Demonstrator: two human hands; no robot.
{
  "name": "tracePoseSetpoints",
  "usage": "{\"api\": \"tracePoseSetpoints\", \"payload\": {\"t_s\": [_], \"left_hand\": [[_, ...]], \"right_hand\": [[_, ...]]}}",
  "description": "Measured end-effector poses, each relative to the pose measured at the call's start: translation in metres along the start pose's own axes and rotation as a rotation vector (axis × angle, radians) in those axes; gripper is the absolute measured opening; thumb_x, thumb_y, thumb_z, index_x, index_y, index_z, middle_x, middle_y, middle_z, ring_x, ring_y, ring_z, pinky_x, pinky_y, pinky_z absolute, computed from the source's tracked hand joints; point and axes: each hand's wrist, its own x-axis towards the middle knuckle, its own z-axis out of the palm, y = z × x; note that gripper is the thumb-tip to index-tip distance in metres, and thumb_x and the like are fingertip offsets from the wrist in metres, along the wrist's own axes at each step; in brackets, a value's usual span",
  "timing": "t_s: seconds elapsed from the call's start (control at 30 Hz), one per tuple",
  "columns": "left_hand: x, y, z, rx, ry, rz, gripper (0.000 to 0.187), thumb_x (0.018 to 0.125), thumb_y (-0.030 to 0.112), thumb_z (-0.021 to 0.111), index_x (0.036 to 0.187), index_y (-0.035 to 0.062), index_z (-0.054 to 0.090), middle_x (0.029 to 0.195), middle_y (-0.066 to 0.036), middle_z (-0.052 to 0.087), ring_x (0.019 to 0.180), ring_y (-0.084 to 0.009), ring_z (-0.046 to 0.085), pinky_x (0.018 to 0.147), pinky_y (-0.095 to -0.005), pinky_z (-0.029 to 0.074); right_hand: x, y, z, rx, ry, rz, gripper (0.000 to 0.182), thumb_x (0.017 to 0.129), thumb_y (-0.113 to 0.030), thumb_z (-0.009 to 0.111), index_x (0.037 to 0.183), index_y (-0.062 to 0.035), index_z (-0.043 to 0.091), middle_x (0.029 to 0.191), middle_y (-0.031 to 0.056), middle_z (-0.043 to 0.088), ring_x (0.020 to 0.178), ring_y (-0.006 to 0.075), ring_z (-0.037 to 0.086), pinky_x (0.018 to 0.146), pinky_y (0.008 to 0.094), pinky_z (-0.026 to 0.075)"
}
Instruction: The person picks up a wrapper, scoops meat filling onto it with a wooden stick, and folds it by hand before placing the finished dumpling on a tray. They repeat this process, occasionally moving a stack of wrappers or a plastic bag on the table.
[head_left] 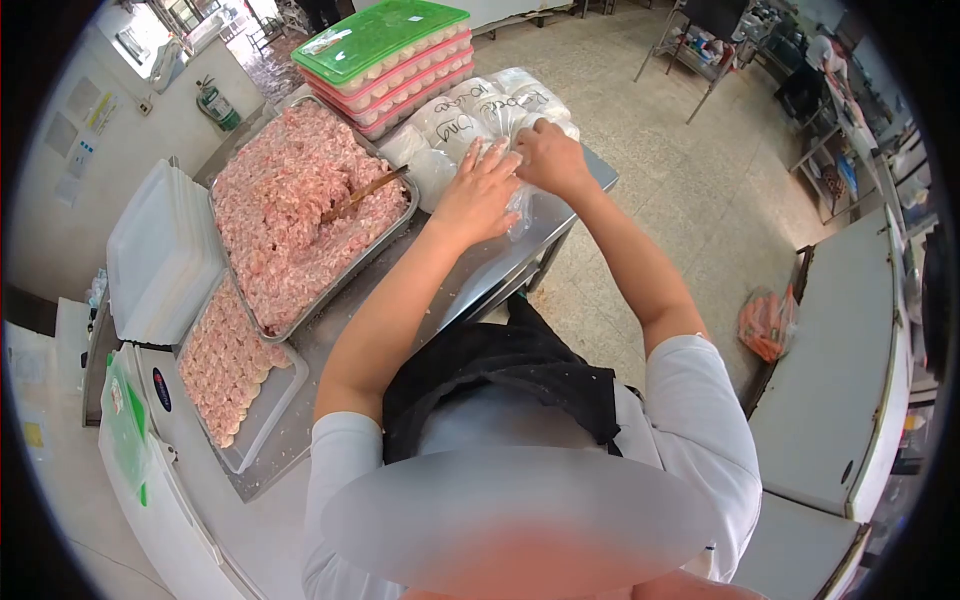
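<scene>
My left hand [476,192] lies with its fingers spread over clear plastic at the near side of several white packs in clear bags [452,122]. Beside it, my right hand [553,160] has its fingers curled and pinched on the plastic bag [519,212], whose loose end hangs near the table edge. Black handwriting marks the packs. Left of my hands, a metal tray [405,218] is heaped with pink minced meat [290,190]. A wooden-looking spatula [365,195] stands tilted in the meat.
Stacked trays with a green lid [385,40] stand behind the packs. A shallow tray [275,405] of small round filled pieces lies at the left, near stacked white trays [160,255]. A white freezer [830,370] and a bag of orange items [768,325] are to the right.
</scene>
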Motion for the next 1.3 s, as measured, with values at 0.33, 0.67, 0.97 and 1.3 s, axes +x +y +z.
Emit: {"api": "tracePoseSetpoints", "payload": {"t_s": [0.33, 0.67, 0.97, 1.3], "left_hand": [[0.033, -0.026, -0.02, -0.084, 0.018, 0.263, 0.024, 0.076, 0.027, 0.068, 0.082, 0.0041, 0.063, 0.092, -0.008, 0.06, 0.103, -0.0252, 0.055, 0.098, -0.0396, 0.039], [0.005, -0.018, -0.008, -0.203, 0.201, 0.094, 0.018, 0.076, 0.022, 0.068, 0.076, 0.0053, 0.061, 0.086, -0.007, 0.058, 0.092, -0.0243, 0.055, 0.081, -0.037, 0.046], [-0.016, -0.017, -0.004, -0.336, 0.188, -0.029, 0.024, 0.075, 0.019, 0.069, 0.087, 0.0006, 0.06, 0.09, -0.012, 0.056, 0.093, -0.0285, 0.054, 0.082, -0.04, 0.046], [-0.055, -0.006, 0.007, -0.37, 0.096, -0.133, 0.058, 0.075, 0.02, 0.069, 0.126, -0.0006, 0.05, 0.124, -0.018, 0.051, 0.122, -0.033, 0.045, 0.097, -0.042, 0.04]], "right_hand": [[0.05, 0.036, -0.002, 0.18, 0.254, 0.271, 0.036, 0.07, -0.023, 0.068, 0.105, -0.0164, 0.066, 0.106, 0.0096, 0.06, 0.1, 0.0294, 0.06, 0.084, 0.0407, 0.049], [0.085, 0.053, 0.007, 0.206, 0.283, 0.369, 0.031, 0.075, -0.019, 0.062, 0.105, -0.0202, 0.067, 0.11, 0.0096, 0.062, 0.102, 0.031, 0.061, 0.085, 0.0415, 0.048], [0.15, 0.073, 0.018, 0.284, 0.187, 0.533, 0.028, 0.071, -0.016, 0.064, 0.098, -0.0173, 0.07, 0.105, 0.0103, 0.065, 0.099, 0.0302, 0.062, 0.082, 0.0399, 0.049], [0.137, 0.066, 0.035, 0.079, 0.395, 0.463, 0.031, 0.071, -0.013, 0.063, 0.1, -0.019, 0.07, 0.107, 0.0126, 0.063, 0.097, 0.0323, 0.063, 0.081, 0.04, 0.05]]}}
